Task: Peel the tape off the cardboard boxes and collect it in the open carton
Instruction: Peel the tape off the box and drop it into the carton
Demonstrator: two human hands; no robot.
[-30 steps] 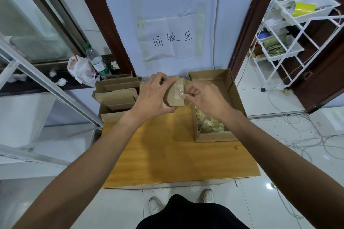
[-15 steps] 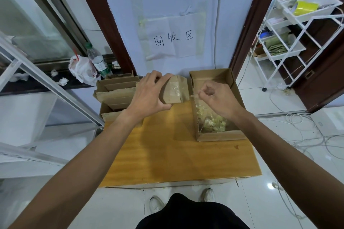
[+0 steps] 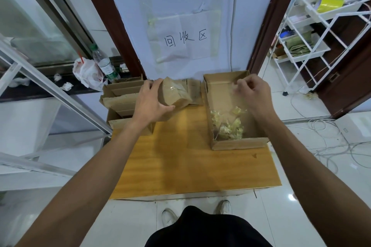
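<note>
Left hand (image 3: 149, 104): fingers are gripping the taped box (image 3: 174, 94) beside the carton (image 3: 239, 143).
Right hand (image 3: 254, 92): fingers are pinching, seemingly a tape strip (image 3: 234, 87), over the carton.
Handling: likely flimsy and sticky; a loose corner is offering the best hold.

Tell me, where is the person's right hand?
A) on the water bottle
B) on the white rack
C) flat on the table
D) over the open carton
D: the right hand is above the open carton, beyond the pile of peeled tape, while the left hand holds a small box.

Open carton (image 3: 239, 144) on wooden table (image 3: 180, 166)
</note>
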